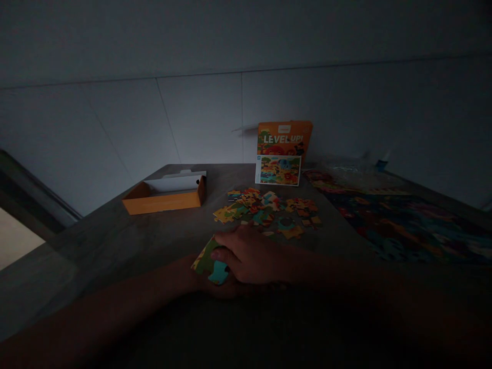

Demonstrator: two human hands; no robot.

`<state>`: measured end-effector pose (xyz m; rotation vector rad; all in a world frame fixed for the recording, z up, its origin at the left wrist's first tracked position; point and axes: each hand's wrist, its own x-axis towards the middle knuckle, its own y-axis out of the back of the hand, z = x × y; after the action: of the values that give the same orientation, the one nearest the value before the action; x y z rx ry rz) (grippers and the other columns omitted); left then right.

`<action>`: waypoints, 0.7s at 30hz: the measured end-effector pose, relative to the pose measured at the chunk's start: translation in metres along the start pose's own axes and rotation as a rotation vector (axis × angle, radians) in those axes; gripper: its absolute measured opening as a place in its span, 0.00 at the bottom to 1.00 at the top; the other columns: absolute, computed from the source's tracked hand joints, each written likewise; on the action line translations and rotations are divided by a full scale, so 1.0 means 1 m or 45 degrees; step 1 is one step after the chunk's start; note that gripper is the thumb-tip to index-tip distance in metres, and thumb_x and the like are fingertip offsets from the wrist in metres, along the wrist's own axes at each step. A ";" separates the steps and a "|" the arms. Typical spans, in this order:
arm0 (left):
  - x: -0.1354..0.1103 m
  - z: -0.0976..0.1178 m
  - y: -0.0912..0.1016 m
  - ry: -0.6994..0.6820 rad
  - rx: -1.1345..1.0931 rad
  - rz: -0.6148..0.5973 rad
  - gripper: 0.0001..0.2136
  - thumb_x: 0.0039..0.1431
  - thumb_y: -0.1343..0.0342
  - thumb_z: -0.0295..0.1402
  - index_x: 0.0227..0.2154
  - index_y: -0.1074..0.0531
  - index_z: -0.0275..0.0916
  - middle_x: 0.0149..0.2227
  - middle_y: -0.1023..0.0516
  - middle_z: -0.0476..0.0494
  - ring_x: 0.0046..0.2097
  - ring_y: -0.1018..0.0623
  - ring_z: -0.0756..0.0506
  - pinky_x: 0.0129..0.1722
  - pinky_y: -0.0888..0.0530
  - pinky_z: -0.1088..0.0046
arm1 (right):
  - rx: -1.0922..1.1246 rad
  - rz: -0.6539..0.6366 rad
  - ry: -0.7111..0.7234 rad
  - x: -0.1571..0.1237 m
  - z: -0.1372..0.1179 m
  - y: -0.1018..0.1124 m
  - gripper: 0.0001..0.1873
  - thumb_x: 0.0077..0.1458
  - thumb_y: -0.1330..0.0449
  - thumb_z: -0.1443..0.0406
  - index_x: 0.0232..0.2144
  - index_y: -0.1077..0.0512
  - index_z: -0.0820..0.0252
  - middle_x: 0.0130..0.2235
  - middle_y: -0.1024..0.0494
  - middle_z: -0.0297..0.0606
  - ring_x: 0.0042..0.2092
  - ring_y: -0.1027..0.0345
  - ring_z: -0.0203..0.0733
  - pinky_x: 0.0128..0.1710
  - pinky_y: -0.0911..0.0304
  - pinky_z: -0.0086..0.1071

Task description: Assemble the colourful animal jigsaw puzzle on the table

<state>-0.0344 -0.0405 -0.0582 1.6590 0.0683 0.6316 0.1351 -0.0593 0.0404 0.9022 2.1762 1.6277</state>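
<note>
We held a puzzle piece [208,260] between the thumb and fingers of the right hand [251,253]. The right hand was closed on it, with the thumb on the upper face. The piece was tilted and showed green and blue areas; we could not tell whether it was a single piece or several joined. The left hand [223,291] lay beneath the right hand and was mostly covered by it. We could not tell how far the left hand was open, nor whether it gripped the piece from below.

Just beyond the hands, we located a loose pile of puzzle pieces [249,202] on the grey surface [154,236]. The pieces overlapped at the centre and lay more spread out toward the right.

Behind the pile, we noted an orange box [284,130] marked "LEVEL UP!", standing upright. A white-bordered picture card [281,170] stood in front of its lower part. To the left of the pile, well apart from it, we noted an open orange tray [165,204] with a white inside.

To the right, we identified a dark, multicoloured sheet [407,220] lying flat. Clear plastic wrap [346,166] lay near its far end. A pale wall [203,118] rose behind the surface. The lighting was dim.
</note>
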 end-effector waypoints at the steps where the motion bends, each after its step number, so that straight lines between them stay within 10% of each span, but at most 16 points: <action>1: 0.002 -0.001 -0.001 -0.086 -0.071 -0.023 0.18 0.64 0.54 0.44 0.45 0.21 0.48 0.29 0.20 0.51 0.36 0.20 0.43 0.35 0.24 0.69 | 0.002 -0.016 0.003 0.000 0.000 0.001 0.13 0.65 0.46 0.60 0.40 0.25 0.63 0.36 0.21 0.44 0.36 0.32 0.43 0.32 0.52 0.35; 7: 0.021 0.003 0.002 -0.263 -0.379 -0.120 0.16 0.66 0.53 0.37 0.50 0.24 0.49 0.29 0.19 0.55 0.36 0.19 0.47 0.39 0.23 0.72 | 0.028 -0.128 0.076 -0.004 0.002 0.012 0.12 0.66 0.46 0.61 0.40 0.27 0.63 0.38 0.21 0.44 0.39 0.31 0.42 0.35 0.47 0.34; 11: 0.032 0.012 0.024 -0.220 -0.378 -0.051 0.16 0.69 0.53 0.42 0.49 0.24 0.45 0.44 0.18 0.50 0.53 0.22 0.44 0.51 0.24 0.69 | 0.098 -0.080 0.146 -0.015 0.019 0.012 0.09 0.65 0.45 0.63 0.36 0.29 0.64 0.36 0.23 0.42 0.36 0.33 0.39 0.34 0.46 0.31; 17: 0.040 0.020 0.046 0.042 -0.268 -0.249 0.35 0.60 0.42 0.51 0.65 0.40 0.38 0.69 0.47 0.29 0.69 0.45 0.26 0.65 0.43 0.40 | 0.385 -0.108 0.005 -0.056 0.053 0.006 0.11 0.62 0.46 0.63 0.29 0.32 0.63 0.32 0.26 0.38 0.31 0.36 0.36 0.31 0.44 0.29; 21: 0.044 0.020 0.050 0.130 -0.330 -0.341 0.41 0.59 0.42 0.53 0.68 0.48 0.35 0.70 0.50 0.27 0.70 0.47 0.27 0.66 0.46 0.40 | 0.562 0.122 -0.208 -0.084 0.069 -0.001 0.12 0.60 0.44 0.58 0.37 0.28 0.62 0.35 0.24 0.39 0.34 0.33 0.39 0.33 0.40 0.31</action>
<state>-0.0037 -0.0517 0.0031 1.3387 0.2675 0.4971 0.2380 -0.0601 0.0047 1.2254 2.4469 1.0750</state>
